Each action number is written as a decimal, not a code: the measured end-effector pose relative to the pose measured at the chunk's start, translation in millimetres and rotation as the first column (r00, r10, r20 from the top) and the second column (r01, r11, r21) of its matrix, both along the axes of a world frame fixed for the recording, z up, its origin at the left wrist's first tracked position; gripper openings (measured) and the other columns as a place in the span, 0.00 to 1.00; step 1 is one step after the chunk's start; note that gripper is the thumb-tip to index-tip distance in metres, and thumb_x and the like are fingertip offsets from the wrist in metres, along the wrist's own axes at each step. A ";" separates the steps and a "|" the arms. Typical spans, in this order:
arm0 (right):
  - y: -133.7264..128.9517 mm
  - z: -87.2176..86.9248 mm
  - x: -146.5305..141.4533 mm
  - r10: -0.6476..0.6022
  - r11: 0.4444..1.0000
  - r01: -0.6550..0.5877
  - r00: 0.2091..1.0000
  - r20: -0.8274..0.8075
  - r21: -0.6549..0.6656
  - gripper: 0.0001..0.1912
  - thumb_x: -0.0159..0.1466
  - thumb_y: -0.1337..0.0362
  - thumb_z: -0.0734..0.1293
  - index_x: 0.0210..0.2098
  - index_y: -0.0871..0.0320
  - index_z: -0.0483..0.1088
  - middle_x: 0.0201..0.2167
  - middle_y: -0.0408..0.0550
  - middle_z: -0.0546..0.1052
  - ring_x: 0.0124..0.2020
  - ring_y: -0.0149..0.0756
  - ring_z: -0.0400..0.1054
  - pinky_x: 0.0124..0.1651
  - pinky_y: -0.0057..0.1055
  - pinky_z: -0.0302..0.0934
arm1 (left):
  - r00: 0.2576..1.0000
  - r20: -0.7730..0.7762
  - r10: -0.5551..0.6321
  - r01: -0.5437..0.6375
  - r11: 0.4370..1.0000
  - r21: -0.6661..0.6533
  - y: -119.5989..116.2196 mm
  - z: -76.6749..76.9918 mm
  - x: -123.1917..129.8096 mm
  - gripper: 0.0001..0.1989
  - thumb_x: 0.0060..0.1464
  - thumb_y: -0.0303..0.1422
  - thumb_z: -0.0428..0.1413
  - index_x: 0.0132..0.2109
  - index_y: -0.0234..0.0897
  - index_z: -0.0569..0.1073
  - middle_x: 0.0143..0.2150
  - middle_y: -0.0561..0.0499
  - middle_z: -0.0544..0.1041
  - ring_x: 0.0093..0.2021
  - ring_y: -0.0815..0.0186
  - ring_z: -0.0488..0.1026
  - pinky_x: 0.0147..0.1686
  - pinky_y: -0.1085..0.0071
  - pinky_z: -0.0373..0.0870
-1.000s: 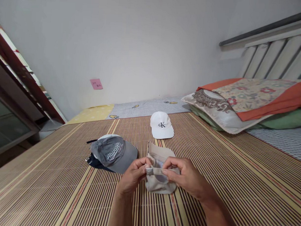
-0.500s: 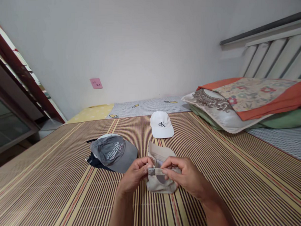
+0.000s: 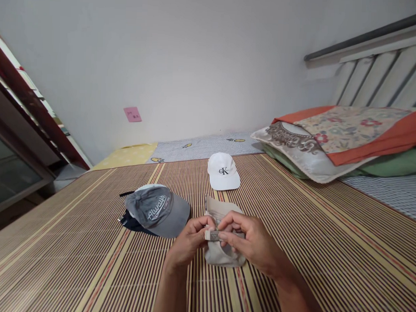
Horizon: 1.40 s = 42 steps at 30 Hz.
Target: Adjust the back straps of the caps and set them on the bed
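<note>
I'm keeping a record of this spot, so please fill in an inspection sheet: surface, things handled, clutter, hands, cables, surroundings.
Surface: striped slatted mat, with checked cloth beyond its far edge.
Things handled: beige cap, brim pointing away from the person.
Clutter: white cap farther off; gray cap at left, over a mostly hidden dark item.
Hands: left hand and right hand both pinch the beige cap's strap.
Cables: nothing seen.
Surroundings: pale wall with pink note; pillows at right.

Pink note (image 3: pixel 132 114) on wall (image 3: pixel 211 60), floral cloth (image 3: pixel 355 129) atop pillow (image 3: pixel 310 157)
</note>
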State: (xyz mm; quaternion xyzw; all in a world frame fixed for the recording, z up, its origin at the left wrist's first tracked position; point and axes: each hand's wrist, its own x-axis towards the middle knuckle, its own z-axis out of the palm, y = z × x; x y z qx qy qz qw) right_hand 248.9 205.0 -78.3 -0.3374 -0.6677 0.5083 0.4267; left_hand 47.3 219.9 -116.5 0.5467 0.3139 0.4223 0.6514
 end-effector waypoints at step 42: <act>27.6 -33.7 62.2 -0.079 0.997 0.074 0.987 0.137 0.036 0.17 0.71 0.51 0.66 0.47 0.55 0.79 0.44 0.51 0.84 0.47 0.43 0.77 0.49 0.38 0.68 | 0.995 0.027 0.101 -0.101 0.995 -0.011 3.2 -2.0 4.8 0.22 0.57 0.48 0.63 0.27 0.38 0.66 0.20 0.61 0.57 0.22 0.73 0.45 0.23 0.71 0.43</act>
